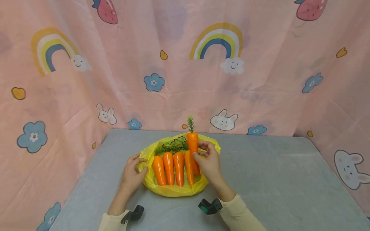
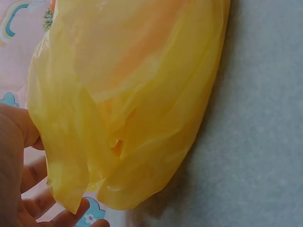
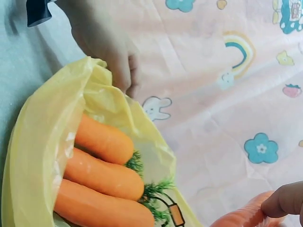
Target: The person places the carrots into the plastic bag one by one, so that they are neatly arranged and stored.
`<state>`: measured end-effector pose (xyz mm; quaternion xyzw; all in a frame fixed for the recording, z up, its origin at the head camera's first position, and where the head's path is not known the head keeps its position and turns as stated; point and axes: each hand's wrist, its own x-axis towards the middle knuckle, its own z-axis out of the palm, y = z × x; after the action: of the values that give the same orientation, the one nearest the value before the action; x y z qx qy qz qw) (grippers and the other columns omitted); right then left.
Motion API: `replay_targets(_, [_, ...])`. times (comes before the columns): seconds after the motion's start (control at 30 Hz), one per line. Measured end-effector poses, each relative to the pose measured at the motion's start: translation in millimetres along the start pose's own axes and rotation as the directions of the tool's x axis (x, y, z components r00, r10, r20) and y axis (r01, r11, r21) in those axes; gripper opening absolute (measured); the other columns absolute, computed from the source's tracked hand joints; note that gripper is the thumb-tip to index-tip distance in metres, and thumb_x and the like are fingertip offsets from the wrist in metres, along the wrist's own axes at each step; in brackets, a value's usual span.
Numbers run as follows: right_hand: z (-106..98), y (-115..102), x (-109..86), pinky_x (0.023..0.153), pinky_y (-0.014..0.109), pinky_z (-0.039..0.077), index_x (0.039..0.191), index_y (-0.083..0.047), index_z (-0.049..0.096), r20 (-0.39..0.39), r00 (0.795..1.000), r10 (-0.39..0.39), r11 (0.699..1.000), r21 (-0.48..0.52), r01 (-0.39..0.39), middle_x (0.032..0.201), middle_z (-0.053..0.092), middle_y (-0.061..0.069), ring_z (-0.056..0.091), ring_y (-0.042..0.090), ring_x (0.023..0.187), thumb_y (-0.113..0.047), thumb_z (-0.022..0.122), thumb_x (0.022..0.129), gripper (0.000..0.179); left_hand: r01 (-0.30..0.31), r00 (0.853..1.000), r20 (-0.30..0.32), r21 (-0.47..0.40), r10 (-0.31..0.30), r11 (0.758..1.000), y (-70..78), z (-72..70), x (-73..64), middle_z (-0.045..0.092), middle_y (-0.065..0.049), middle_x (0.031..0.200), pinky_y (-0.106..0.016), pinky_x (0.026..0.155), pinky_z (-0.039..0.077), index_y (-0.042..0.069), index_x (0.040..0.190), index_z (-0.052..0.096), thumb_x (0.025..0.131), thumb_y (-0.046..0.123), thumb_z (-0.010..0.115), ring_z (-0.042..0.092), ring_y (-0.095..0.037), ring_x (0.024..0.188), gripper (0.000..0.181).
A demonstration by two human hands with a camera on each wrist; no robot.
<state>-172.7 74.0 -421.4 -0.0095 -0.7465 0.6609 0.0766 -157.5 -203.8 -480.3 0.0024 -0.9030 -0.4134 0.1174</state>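
Observation:
A yellow plastic bag (image 1: 173,192) lies open on the table, its rim spread wide. Several orange carrots (image 1: 179,168) lie side by side inside, their green leafy tops (image 1: 173,146) toward the far rim. My right hand (image 1: 209,160) pinches one more carrot (image 1: 192,141) between thumb and fingers; it stands nearly upright over the bag's right side, leafy top up. In the right wrist view, this carrot (image 3: 241,215) shows at the lower edge beside a finger. My left hand (image 1: 133,175) holds the bag's left rim, thumb and fingers about the thin plastic (image 2: 66,179).
The grey table (image 1: 274,179) stretches out on both sides of the bag. A pink curtain (image 1: 179,106) printed with rainbows, flowers and rabbits hangs behind and beside it. Dark wrist devices (image 1: 210,206) are worn at both cream sleeves (image 1: 241,213).

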Motion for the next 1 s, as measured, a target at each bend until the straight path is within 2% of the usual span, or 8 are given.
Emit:
replay_targets(0.03, [2.3,1.5,0.0,0.086,0.038,0.056,0.122,-0.002,0.052,0.000,1.000,0.002,1.000,0.005,-0.002,0.123,0.057,0.016,0.061,0.029,0.101,0.002,0.066,0.084,0.041,0.000,1.000,0.001,0.000,0.000,1.000,0.1,-0.1,-0.1,0.049,-0.016,0.140,-0.023,0.066,0.042,0.007,0.106,0.069,0.084,0.012,0.067,0.052,-0.019,0.078,0.022])
replay_targets(0.1, [6.3,5.3,0.8,0.087,0.039,0.055,0.121,-0.002,0.053,0.001,1.000,-0.005,1.000,0.012,0.005,0.123,0.057,0.017,0.061,0.031,0.101,0.002,0.066,0.084,0.039,-0.003,1.000,0.000,0.001,0.003,1.000,0.5,-0.4,-0.2,0.049,-0.017,0.140,-0.024,0.067,0.042,0.007,0.106,0.069,0.084,0.012,0.067,0.054,-0.021,0.082,0.022])
replay_targets(0.27, [13.7,14.9,4.0,0.088,0.041,0.055,0.121,-0.001,0.054,-0.003,1.000,-0.003,1.000,0.007,0.003,0.124,0.057,0.019,0.061,0.035,0.104,0.001,0.065,0.085,0.038,0.000,1.000,-0.002,0.001,0.000,1.000,0.8,-0.2,-0.5,0.049,-0.017,0.140,-0.026,0.069,0.042,0.006,0.105,0.069,0.084,0.012,0.067,0.057,-0.027,0.101,0.023])
replay_targets(0.5, [18.1,27.2,6.1,0.084,0.043,0.056,0.121,-0.002,0.054,-0.038,0.999,-0.016,0.998,-0.069,0.014,0.124,0.059,0.019,0.062,0.036,0.104,0.001,0.066,0.084,0.039,0.007,1.000,0.001,-0.001,-0.007,1.000,0.3,0.3,-1.0,0.049,-0.017,0.140,-0.023,0.065,0.041,0.007,0.105,0.069,0.084,0.012,0.067,0.052,-0.018,0.078,0.022])
replay_targets(0.8, [17.2,42.1,2.8,0.082,0.044,0.057,0.117,-0.002,0.053,-0.088,0.992,-0.086,0.976,-0.208,0.066,0.121,0.061,0.018,0.065,0.034,0.099,0.001,0.067,0.081,0.039,0.003,1.000,0.000,-0.013,-0.003,1.000,-1.1,0.7,-1.0,0.050,-0.017,0.138,-0.022,0.063,0.042,0.006,0.106,0.069,0.084,0.013,0.067,0.048,-0.014,0.068,0.023])
replay_targets(0.9, [15.8,46.4,1.6,0.081,0.044,0.057,0.117,-0.001,0.053,-0.090,0.991,-0.098,0.968,-0.242,0.074,0.120,0.061,0.019,0.065,0.033,0.097,0.002,0.067,0.080,0.040,0.001,1.000,-0.002,-0.013,-0.001,1.000,-1.8,1.5,-0.5,0.050,-0.017,0.138,-0.022,0.065,0.042,0.007,0.106,0.069,0.084,0.013,0.067,0.053,-0.018,0.075,0.023])
replay_targets(1.0, [14.7,49.9,0.3,0.081,0.043,0.056,0.118,0.000,0.053,-0.083,0.991,-0.107,0.957,-0.278,0.080,0.119,0.060,0.019,0.064,0.032,0.095,0.001,0.067,0.080,0.040,0.003,1.000,-0.001,-0.016,-0.003,1.000,-1.8,2.0,-0.7,0.050,-0.017,0.139,-0.024,0.068,0.043,0.007,0.106,0.069,0.084,0.013,0.067,0.057,-0.025,0.094,0.023])
